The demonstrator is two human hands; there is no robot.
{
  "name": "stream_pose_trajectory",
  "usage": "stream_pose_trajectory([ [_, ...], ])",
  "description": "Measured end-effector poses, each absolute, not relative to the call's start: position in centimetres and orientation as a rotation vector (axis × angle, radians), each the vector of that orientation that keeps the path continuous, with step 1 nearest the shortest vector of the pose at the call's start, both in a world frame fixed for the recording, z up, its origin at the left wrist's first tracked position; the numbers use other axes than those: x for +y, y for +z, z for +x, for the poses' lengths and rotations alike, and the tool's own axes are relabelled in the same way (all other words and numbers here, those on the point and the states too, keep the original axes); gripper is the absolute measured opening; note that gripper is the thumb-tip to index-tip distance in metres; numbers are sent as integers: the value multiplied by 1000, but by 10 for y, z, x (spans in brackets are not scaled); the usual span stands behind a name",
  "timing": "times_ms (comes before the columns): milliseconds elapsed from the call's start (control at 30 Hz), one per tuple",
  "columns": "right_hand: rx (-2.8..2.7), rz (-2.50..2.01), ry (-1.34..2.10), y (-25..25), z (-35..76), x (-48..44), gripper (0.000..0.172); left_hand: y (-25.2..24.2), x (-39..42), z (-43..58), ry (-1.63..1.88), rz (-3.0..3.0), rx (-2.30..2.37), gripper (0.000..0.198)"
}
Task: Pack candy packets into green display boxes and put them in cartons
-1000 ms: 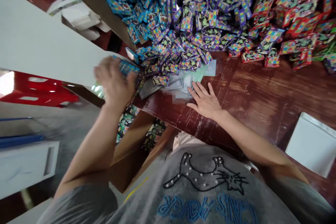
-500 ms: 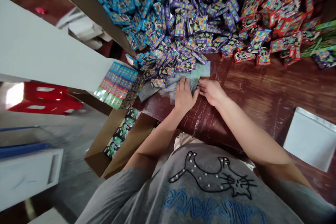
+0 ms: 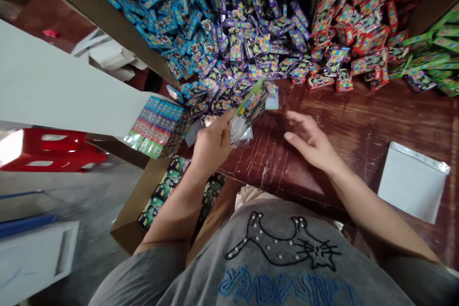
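Note:
My left hand [image 3: 213, 146] pinches the near edge of a thin printed plastic bag [image 3: 253, 101], dark with a green edge. The bag is tilted up off the brown table [image 3: 333, 119], and motion blurs its print. Clear and greyish plastic [image 3: 245, 135] lies just beneath it. To the right, my right hand [image 3: 309, 141] hovers with its thumb and fingers apart, holding nothing. Small purple candy-like packets [image 3: 233, 48] are heaped just beyond the bag.
Blue packets [image 3: 154, 0], red packets [image 3: 358, 28] and green packets [image 3: 426, 57] form further heaps. A white tray [image 3: 412, 181] lies at right. On the left are a stack of multicoloured packs [image 3: 154, 122], an open cardboard box [image 3: 131, 205] and a red plastic stool [image 3: 53, 148].
My left hand has moved left and lifted the printed bag from the flat plastic. My right hand has drawn away to the right and opened. The view has shifted slightly.

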State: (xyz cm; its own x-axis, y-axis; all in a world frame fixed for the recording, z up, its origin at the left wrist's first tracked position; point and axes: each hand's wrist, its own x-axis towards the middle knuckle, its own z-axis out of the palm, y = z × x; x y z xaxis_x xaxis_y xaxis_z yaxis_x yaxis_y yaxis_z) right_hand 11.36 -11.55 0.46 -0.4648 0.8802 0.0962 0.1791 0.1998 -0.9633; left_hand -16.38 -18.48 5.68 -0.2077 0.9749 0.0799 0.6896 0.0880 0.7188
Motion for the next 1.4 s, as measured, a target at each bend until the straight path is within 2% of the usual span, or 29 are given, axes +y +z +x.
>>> stream_pose_trajectory([
  [100,-1914,-1100,943,-8,144,-104,58,41,-169,-147,884,1625,1956,49],
  [200,-1913,-1217,920,-31,148,-96,59,13,-150,-122,685,1677,1888,52],
  [367,-1748,-1475,883,-67,138,-108,75,-17,-148,-93,397,1846,1921,54],
  [500,-1770,-1460,896,-73,142,-122,66,-22,-154,-75,386,1932,1998,56],
  [567,-1832,-1392,748,-63,151,-127,58,-18,-157,-72,525,1931,1993,58],
  [633,-1861,-1318,580,-46,164,-130,53,-11,-162,-73,860,1858,1929,53],
  [700,-1882,-1254,463,-23,175,-129,54,-7,-168,-75,1188,1671,1731,46],
  [767,-1936,-1213,411,0,180,-123,59,-6,-175,-75,1284,1448,1479,43],
  [833,-2021,-1202,477,18,179,-113,63,-9,-182,-73,1242,1298,1323,41],
  [967,-2037,-1239,797,28,173,-93,61,-13,-196,-70,1222,1277,1317,35],
  [1133,-2082,-1230,824,28,174,-78,63,-9,-207,-84,1144,1393,1244,29],
  [1267,-2252,-1102,1007,38,169,-78,78,-3,-208,-100,1022,1399,1054,21],
  [1333,-2325,-1045,1087,42,161,-86,79,0,-207,-100,925,1318,830,17],
  [1400,-2397,-988,1117,44,151,-97,72,1,-204,-94,871,1178,625,30],
])
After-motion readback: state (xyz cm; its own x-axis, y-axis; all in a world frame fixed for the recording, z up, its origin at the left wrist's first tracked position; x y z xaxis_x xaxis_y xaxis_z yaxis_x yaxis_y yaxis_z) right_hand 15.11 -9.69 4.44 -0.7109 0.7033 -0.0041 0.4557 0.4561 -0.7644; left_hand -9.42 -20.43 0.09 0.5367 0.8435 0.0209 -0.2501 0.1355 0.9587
